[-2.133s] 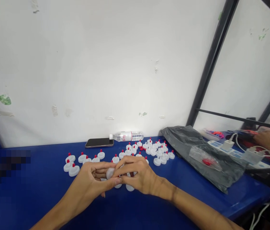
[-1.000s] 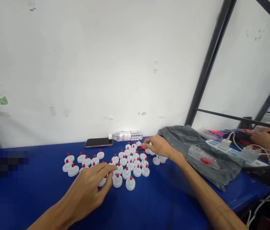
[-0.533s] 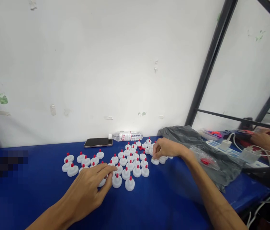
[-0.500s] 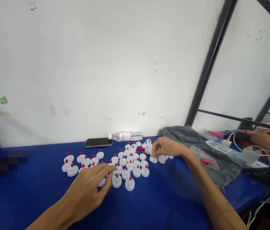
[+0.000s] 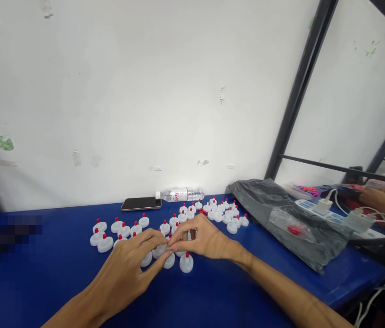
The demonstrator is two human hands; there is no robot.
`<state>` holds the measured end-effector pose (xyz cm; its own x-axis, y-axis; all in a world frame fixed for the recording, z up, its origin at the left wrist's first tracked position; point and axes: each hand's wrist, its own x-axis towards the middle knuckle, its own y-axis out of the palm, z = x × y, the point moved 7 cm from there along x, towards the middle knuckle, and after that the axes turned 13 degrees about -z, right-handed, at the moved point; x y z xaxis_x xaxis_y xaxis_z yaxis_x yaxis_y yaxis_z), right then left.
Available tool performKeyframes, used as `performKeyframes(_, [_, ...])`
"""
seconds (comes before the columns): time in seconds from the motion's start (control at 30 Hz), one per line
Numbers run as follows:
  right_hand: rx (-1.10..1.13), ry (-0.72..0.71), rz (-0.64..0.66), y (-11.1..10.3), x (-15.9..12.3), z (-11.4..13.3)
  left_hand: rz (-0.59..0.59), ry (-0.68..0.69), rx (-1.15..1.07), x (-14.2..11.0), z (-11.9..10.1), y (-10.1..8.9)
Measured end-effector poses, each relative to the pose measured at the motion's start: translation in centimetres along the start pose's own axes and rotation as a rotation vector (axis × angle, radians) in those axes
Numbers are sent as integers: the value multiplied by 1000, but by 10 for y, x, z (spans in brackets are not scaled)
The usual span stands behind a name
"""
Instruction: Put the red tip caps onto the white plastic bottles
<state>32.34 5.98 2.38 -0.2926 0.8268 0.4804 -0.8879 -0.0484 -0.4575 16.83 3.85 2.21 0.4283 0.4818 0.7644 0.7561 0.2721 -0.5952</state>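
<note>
My left hand [image 5: 129, 255] and my right hand [image 5: 202, 237] meet over the near middle of a blue table, their fingertips pinched together and touching. A white plastic cap [image 5: 159, 251] shows partly between them, mostly covered by the fingers. Whatever sits in my left fingertips is hidden. Around both hands stand several white dome-shaped caps with red tips, such as one close by in front [image 5: 186, 263] and one at the left [image 5: 105, 243]. More white caps [image 5: 217, 216] cluster to the right, behind my right wrist. Beside that cluster lie small red pieces [image 5: 202, 211].
At the wall lie a phone [image 5: 141, 203] and a clear bottle [image 5: 180, 194] on its side. On the right, a grey plastic bag [image 5: 318, 246] carries a clear bag of red pieces [image 5: 294, 229]. Beyond are a power strip [image 5: 336, 216] and another person's hand [image 5: 383, 200].
My right hand has moved left from the right-hand cluster to my left fingertips, and a white cap it was touching there is gone from its spot. My left hand has barely moved.
</note>
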Motion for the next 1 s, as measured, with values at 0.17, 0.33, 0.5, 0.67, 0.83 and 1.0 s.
performKeyframes(0.17, [0, 6, -62, -2, 0, 7, -18, 25, 18, 0, 1, -1])
performKeyframes(0.33, [-232, -53, -88, -25, 6, 4, -26, 39, 96, 0, 0, -2])
performKeyframes(0.5, [-926, -24, -315, -96, 17, -34, -40, 73, 131, 1, 0, -3])
performKeyframes(0.67, [-1029, -100, -138, -97, 19, -68, 5, 47, 107, 1, 1, -1])
performKeyframes(0.83, [-1085, -156, -104, -84, 18, -79, 0, 35, 109, 1, 2, -1])
performKeyframes(1.0, [-1124, -130, -79, -84, 17, -91, 4, 43, 113, 0, 2, -1])
